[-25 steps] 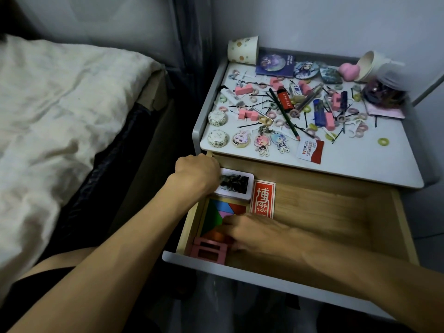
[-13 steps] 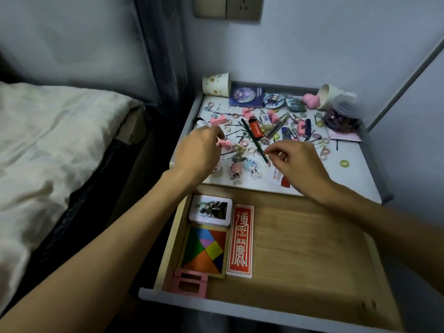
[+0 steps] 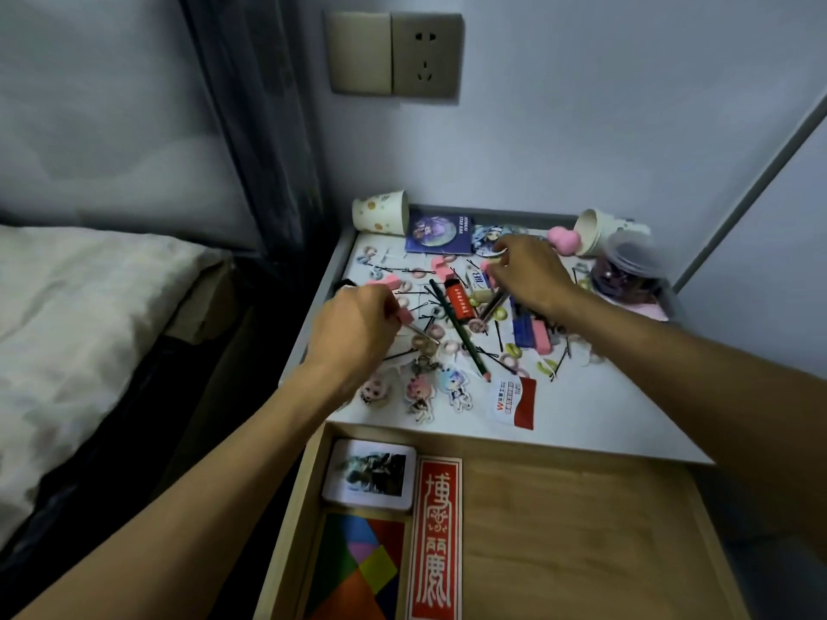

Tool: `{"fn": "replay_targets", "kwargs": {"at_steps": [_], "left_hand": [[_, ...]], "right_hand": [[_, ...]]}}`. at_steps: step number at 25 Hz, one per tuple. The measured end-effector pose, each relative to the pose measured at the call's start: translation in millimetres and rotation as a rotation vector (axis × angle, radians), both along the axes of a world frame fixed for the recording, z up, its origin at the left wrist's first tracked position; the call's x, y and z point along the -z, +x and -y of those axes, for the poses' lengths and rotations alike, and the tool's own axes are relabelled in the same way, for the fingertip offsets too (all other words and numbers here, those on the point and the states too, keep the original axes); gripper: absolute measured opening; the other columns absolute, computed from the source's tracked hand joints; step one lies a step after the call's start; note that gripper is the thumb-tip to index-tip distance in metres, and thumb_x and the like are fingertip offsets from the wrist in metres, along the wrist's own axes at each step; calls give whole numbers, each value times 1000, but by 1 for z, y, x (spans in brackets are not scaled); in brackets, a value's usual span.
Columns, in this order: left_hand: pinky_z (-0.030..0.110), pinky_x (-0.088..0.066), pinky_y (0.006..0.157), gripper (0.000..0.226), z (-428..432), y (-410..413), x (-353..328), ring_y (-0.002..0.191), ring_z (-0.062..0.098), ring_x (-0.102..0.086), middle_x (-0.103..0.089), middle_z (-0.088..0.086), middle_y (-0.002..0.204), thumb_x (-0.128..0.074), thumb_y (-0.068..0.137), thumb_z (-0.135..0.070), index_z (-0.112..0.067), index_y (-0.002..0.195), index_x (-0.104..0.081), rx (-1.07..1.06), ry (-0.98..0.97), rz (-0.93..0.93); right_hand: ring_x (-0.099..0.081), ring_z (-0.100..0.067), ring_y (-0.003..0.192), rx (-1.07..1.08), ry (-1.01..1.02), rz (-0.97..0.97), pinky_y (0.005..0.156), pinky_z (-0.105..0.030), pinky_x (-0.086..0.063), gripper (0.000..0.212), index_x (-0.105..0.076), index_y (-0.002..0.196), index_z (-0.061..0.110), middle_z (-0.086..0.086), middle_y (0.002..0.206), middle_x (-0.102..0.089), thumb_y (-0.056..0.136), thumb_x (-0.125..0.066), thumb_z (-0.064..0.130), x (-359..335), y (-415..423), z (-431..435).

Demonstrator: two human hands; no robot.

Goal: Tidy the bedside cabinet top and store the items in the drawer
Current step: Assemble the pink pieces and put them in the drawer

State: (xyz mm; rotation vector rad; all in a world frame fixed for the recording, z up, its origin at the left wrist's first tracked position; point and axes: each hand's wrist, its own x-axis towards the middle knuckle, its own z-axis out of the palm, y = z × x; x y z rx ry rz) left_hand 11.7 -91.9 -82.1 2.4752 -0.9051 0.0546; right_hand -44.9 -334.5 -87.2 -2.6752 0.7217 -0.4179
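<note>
The white cabinet top (image 3: 595, 409) is littered with pink clips, hairpins, small rings, a green pencil (image 3: 461, 337), a red lighter (image 3: 458, 302) and cartoon keychains (image 3: 420, 391). My left hand (image 3: 353, 328) pinches a pink clip (image 3: 405, 316) at the left side of the top. My right hand (image 3: 528, 272) reaches further back and pinches another pink clip (image 3: 488, 267). Below, the wooden drawer (image 3: 581, 530) stands open with a photo card stack (image 3: 369, 476), a red packet (image 3: 436, 539) and a coloured tangram (image 3: 358, 570) at its left.
A paper cup (image 3: 380, 212) lies at the back left, a second cup (image 3: 599, 230) and a pink heart (image 3: 563, 239) at the back right beside a clear jar (image 3: 626, 275). A bed (image 3: 80, 315) is at the left, a wall socket (image 3: 394, 53) above.
Both hands left the drawer and moved up over the cabinet top. The right hand went from the front edge to the back, and each hand now pinches a pink clip.
</note>
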Motion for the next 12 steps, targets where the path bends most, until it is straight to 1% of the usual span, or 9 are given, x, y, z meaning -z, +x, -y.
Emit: {"fn": "replay_targets", "kwargs": {"at_steps": [1, 2, 3, 5, 6, 8, 10, 12], "left_hand": [[28, -45, 62, 12, -5, -2, -9, 78, 15, -64, -66, -13, 80, -68, 88, -24, -20, 78, -66, -37, -99, -156], [27, -47, 60, 11, -11, -4, -17, 71, 12, -64, -69, -11, 75, -71, 85, -22, -18, 76, -66, -61, -192, -297], [25, -46, 56, 7, -16, -6, -22, 65, 10, -63, -71, -6, 71, -72, 82, -19, -16, 77, -68, -80, -268, -411], [19, -41, 49, 5, -24, -11, -26, 57, 9, -59, -72, 1, 69, -71, 80, -11, -8, 81, -68, -114, -407, -599], [18, -39, 48, 4, -25, -12, -26, 55, 9, -56, -72, 2, 67, -69, 81, -8, -4, 82, -67, -134, -462, -666], [21, -38, 50, 6, -26, -12, -25, 54, 11, -50, -69, 1, 63, -65, 83, -4, -2, 88, -65, -181, -536, -756], [26, -37, 53, 13, -26, -12, -26, 54, 13, -48, -66, 1, 60, -63, 84, -2, -6, 97, -62, -206, -590, -804], [28, -36, 55, 22, -26, -12, -28, 56, 14, -46, -64, 2, 64, -60, 86, -1, -13, 104, -62, -210, -607, -828]], "right_hand": [[-61, -29, 82, 7, -21, -44, 69, -31, -47, 23, -66, 109, 9, -13, 100, -68, 90, -61, 22, 0, 9, 1], [-60, -28, 80, 23, -42, -94, 66, -30, -44, 20, -66, 105, 11, -13, 98, -68, 89, -59, 21, 1, 16, 2], [-60, -29, 80, 39, -62, -127, 64, -31, -42, 18, -66, 102, 12, -12, 96, -67, 88, -58, 20, 3, 21, 2], [-62, -30, 80, 62, -85, -172, 61, -30, -41, 13, -66, 93, 13, -12, 92, -67, 88, -56, 17, 6, 27, 3], [-63, -29, 78, 61, -89, -196, 59, -29, -40, 12, -66, 89, 12, -12, 89, -68, 88, -55, 15, 6, 30, 5], [-63, -28, 74, 35, -95, -252, 53, -25, -36, 14, -67, 83, 10, -11, 82, -67, 88, -54, 12, 3, 30, 4], [-63, -28, 72, 19, -111, -299, 48, -23, -31, 13, -67, 78, 9, -11, 78, -66, 84, -55, 11, -3, 30, 3], [-63, -28, 71, 19, -141, -322, 48, -24, -33, 13, -67, 76, 7, -13, 79, -67, 82, -57, 11, -6, 30, 3]]}}
